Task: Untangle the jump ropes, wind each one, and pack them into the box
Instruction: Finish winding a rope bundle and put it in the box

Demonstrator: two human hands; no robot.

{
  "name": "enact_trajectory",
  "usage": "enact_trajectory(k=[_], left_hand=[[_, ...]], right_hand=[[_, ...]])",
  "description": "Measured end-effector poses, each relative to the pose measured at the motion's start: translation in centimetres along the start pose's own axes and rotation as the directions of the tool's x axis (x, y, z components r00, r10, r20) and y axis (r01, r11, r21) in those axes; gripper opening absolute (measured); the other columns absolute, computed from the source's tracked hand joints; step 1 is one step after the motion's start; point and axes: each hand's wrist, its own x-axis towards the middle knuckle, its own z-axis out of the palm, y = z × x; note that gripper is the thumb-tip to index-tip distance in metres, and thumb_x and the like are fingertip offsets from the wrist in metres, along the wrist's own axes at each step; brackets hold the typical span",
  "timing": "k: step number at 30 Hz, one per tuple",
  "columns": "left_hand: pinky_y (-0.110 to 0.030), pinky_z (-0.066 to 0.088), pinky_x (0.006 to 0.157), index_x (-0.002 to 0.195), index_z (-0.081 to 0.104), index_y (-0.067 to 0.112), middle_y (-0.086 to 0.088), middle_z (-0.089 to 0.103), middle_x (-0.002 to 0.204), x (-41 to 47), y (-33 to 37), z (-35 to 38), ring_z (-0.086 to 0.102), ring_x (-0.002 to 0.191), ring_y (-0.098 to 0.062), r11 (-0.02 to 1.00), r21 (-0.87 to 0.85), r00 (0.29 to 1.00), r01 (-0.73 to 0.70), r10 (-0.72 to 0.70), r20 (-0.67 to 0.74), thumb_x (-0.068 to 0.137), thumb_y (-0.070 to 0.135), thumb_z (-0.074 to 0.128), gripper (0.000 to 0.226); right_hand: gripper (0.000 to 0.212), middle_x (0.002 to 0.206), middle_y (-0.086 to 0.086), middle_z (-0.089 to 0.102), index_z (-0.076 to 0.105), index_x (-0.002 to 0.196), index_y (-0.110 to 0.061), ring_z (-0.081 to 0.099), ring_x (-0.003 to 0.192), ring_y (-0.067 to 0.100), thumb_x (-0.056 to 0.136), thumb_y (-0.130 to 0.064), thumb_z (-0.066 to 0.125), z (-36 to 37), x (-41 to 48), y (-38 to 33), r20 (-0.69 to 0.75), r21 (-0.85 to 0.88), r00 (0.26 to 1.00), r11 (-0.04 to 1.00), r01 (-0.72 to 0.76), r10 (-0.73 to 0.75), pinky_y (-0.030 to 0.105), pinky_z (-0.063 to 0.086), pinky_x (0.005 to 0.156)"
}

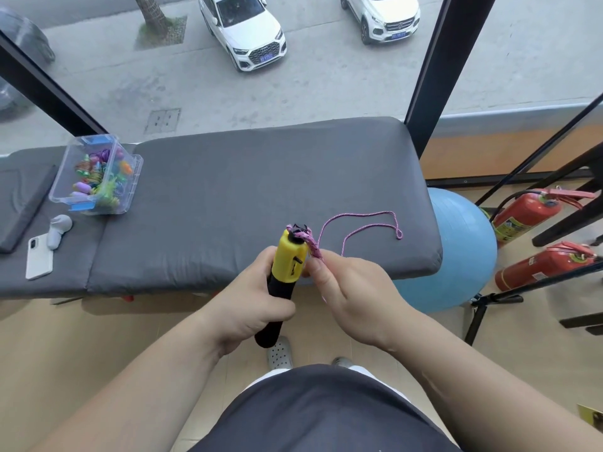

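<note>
Head view: the left hand (254, 298) is curled tight round the black foam grip of a jump-rope handle (288, 264). The handle's yellow plastic head stands up and tilts slightly away from the person, just above the thumb. Several turns of pink cord (368, 223), a thin braid flecked with white, are bunched at the top of that head. The right hand (355, 298), touching the handle's right side, pinches the cord between thumb and fingertips right where it leaves the head. Beyond the right hand the loose cord lies on the grey padded bench (248, 177) in a long narrow loop that ends in a small bend to the far right. Well to the left of the left hand, on the same bench, sits the clear plastic box (129, 190) with blue latches, lidless, holding a heap of brightly coloured ropes and handles. Nearer the person than the box lie a white phone (39, 257) and a white gadget (58, 233), the gadget overlapping the phone's upper end. To the right of the right hand a blue exercise ball (456, 249) is tucked against the bench end, and two red fire extinguishers (528, 213) lie past it. Beyond the bench a window (326, 93) looks down on two white cars (244, 31).
</note>
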Motion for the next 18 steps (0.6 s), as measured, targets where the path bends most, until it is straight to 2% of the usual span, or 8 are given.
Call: enact_trajectory(k=[2, 4, 7, 9, 12, 15, 17, 18], left_hand=[[-0.036, 0.035, 0.073, 0.103, 0.056, 0.027, -0.005, 0.045, 0.088, 0.0, 0.1, 0.1, 0.043, 0.081, -0.019, 0.994, -0.106, 1.000, 0.014, -0.011, 0.027, 0.059, -0.003, 0.059, 0.054], [-0.034, 0.041, 0.074, 0.106, 0.052, 0.011, -0.007, 0.049, 0.091, 0.1, 0.1, 0.5, 0.047, 0.083, -0.020, 0.965, -0.261, 0.998, 0.038, -0.025, 0.055, 0.056, -0.008, 0.058, 0.054], [-0.033, 0.047, 0.074, 0.107, 0.051, 0.004, -0.012, 0.052, 0.089, 0.7, 0.2, 1.1, 0.053, 0.079, -0.021, 0.852, -0.522, 0.998, 0.050, -0.020, 0.063, 0.055, -0.008, 0.058, 0.054], [-0.038, 0.052, 0.074, 0.108, 0.052, 0.004, -0.013, 0.052, 0.089, 1.1, 0.6, 1.0, 0.053, 0.081, -0.026, 0.756, -0.654, 0.998, 0.034, 0.002, 0.055, 0.056, -0.007, 0.057, 0.053], [-0.044, 0.054, 0.077, 0.100, 0.053, 0.006, -0.012, 0.056, 0.087, 1.6, 1.1, 0.9, 0.055, 0.081, -0.029, 0.692, -0.720, 0.999, 0.048, -0.025, 0.043, 0.060, -0.006, 0.049, 0.041], [-0.036, 0.057, 0.079, 0.095, 0.052, 0.009, -0.008, 0.054, 0.088, 2.0, 1.2, 1.1, 0.057, 0.081, -0.023, 0.585, -0.810, 0.997, 0.042, -0.080, -0.006, 0.060, -0.004, 0.049, 0.037], [-0.030, 0.056, 0.071, 0.092, 0.056, 0.011, -0.006, 0.054, 0.085, 2.2, 1.5, 1.1, 0.058, 0.074, -0.019, 0.565, -0.824, 0.995, 0.028, -0.098, -0.033, 0.062, -0.001, 0.053, 0.032], [-0.029, 0.055, 0.068, 0.091, 0.059, 0.012, -0.005, 0.056, 0.083, 2.2, 1.8, 1.1, 0.059, 0.071, -0.018, 0.569, -0.822, 0.993, 0.030, -0.108, -0.038, 0.065, 0.002, 0.061, 0.028]], right_hand=[[0.059, 0.064, -0.006, 0.050, 0.045, 0.078, -0.024, 0.044, 0.073, 0.026, 0.097, -0.062, 0.004, 0.3, 0.5, 0.0, -0.112, -0.055, 0.993, 0.998, 0.040, -0.046, 0.042, 0.038, 0.067], [0.050, 0.061, -0.005, 0.047, 0.042, 0.076, -0.020, 0.043, 0.071, 0.025, 0.098, -0.055, 0.013, 0.2, 1.0, 0.0, -0.158, -0.053, 0.986, 0.998, 0.041, -0.049, 0.043, 0.037, 0.065], [0.043, 0.063, -0.004, 0.053, 0.040, 0.086, -0.020, 0.051, 0.067, 0.028, 0.099, -0.056, 0.019, 0.1, 1.2, -0.3, -0.081, 0.012, 0.996, 0.999, 0.032, -0.031, 0.045, 0.043, 0.063], [0.041, 0.065, -0.002, 0.055, 0.036, 0.085, -0.022, 0.051, 0.067, 0.031, 0.098, -0.056, 0.018, 0.4, 1.1, -0.6, -0.043, 0.003, 0.999, 1.000, 0.008, -0.008, 0.046, 0.045, 0.062], [0.040, 0.070, 0.000, 0.059, 0.031, 0.084, -0.024, 0.053, 0.069, 0.032, 0.099, -0.057, 0.015, 0.9, 1.3, -0.8, -0.015, -0.062, 0.999, 0.998, -0.029, 0.028, 0.044, 0.046, 0.061], [0.024, 0.063, -0.004, 0.041, 0.020, 0.087, -0.031, 0.044, 0.065, 0.031, 0.105, -0.045, 0.025, 1.2, 1.3, -1.2, 0.010, -0.194, 1.000, 0.981, 0.006, -0.004, 0.039, 0.031, 0.055], [0.007, 0.059, -0.005, 0.033, 0.029, 0.102, -0.033, 0.040, 0.057, 0.032, 0.106, -0.039, 0.030, 1.2, 1.4, -1.9, -0.005, -0.343, 0.999, 0.938, 0.037, -0.041, 0.037, 0.024, 0.049], [0.008, 0.056, -0.005, 0.028, 0.038, 0.110, -0.029, 0.036, 0.050, 0.032, 0.103, -0.033, 0.037, 1.3, 1.6, -2.2, -0.006, -0.423, 0.999, 0.905, 0.038, -0.045, 0.034, 0.019, 0.045]])
